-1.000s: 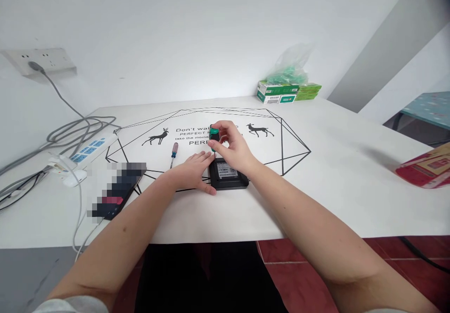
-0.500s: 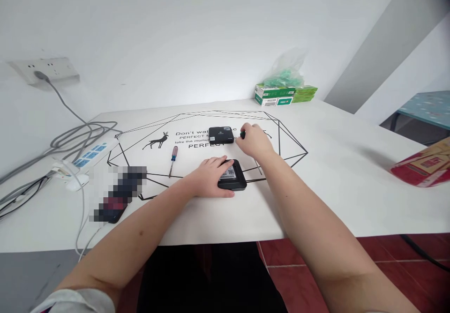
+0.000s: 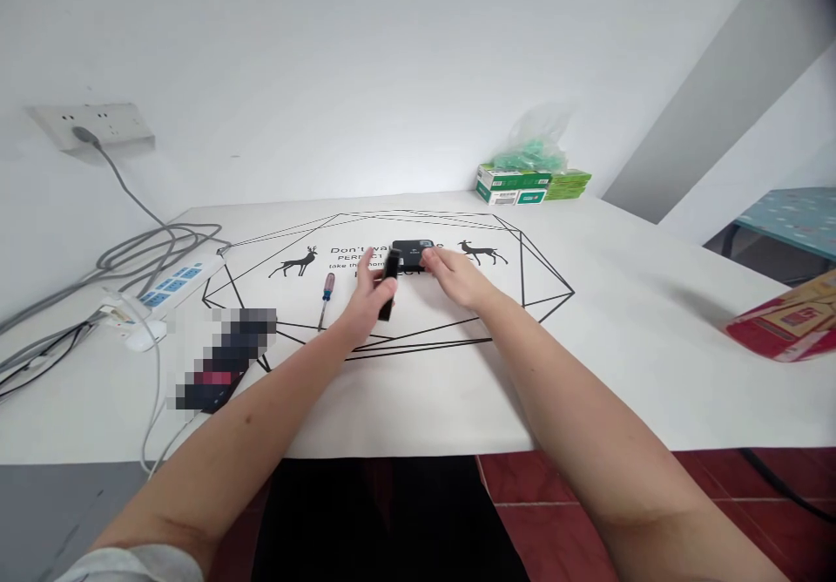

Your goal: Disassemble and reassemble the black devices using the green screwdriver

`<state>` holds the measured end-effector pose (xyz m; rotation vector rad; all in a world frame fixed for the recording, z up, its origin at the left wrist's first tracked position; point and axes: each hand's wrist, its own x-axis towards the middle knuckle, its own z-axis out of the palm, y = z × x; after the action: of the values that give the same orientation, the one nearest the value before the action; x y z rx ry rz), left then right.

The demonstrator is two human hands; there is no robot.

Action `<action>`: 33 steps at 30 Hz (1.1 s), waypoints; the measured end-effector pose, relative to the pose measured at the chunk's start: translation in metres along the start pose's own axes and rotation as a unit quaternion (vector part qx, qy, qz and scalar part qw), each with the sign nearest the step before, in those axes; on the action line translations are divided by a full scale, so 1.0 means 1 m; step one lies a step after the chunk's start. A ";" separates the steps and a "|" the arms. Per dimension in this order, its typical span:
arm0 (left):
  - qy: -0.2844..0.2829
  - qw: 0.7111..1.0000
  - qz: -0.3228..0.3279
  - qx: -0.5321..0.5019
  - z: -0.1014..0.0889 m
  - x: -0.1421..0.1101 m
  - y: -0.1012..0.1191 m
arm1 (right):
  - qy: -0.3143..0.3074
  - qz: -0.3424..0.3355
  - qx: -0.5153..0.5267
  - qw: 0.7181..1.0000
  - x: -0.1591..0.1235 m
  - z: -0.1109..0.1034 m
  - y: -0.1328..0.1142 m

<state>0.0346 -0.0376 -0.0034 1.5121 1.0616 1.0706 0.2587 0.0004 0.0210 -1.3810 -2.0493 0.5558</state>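
Observation:
My left hand (image 3: pixel 369 299) is closed around a black box-shaped device (image 3: pixel 390 286), held on edge above the table with its narrow side facing me. Just behind it, a second flat black device (image 3: pixel 411 253) lies on the tabletop, small pale labels on its upper face. The fingers of my right hand (image 3: pixel 457 275) are closed at that device's right edge, and the grip is partly hidden. Left of my left hand lies a screwdriver (image 3: pixel 327 290) with a reddish and blue handle.
A blurred-out phone (image 3: pixel 225 368) and a power strip (image 3: pixel 183 284) with grey cables occupy the left side. Green-and-white boxes (image 3: pixel 514 183) under a plastic bag (image 3: pixel 535 142) stand by the wall. A red package (image 3: pixel 787 325) sits at right.
My left hand has lifted the labelled black device off the table and turned it on edge. My right hand has shifted slightly left to the other device; the dark bit at its fingertips no longer shows.

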 end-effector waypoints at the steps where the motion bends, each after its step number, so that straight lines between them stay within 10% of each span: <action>1: 0.034 0.998 -0.019 -0.039 0.000 0.002 -0.001 | -0.052 -0.031 0.089 0.994 -0.003 0.004 -0.005; 5: 0.070 0.995 -0.039 -0.061 -0.003 0.003 0.004 | -0.155 -0.124 0.197 0.960 -0.016 0.026 -0.026; 15: 0.105 0.988 -0.081 0.076 -0.003 0.004 0.003 | -0.050 -0.199 0.044 0.978 -0.005 0.059 -0.005; 33: 0.156 0.881 -0.046 0.444 -0.027 0.027 -0.033 | -0.024 -0.114 -0.051 0.992 0.003 0.075 0.005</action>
<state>0.0106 -0.0008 -0.0281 1.9854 2.0156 0.7920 0.2104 0.0042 -0.0361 -1.1765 -2.2643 0.3952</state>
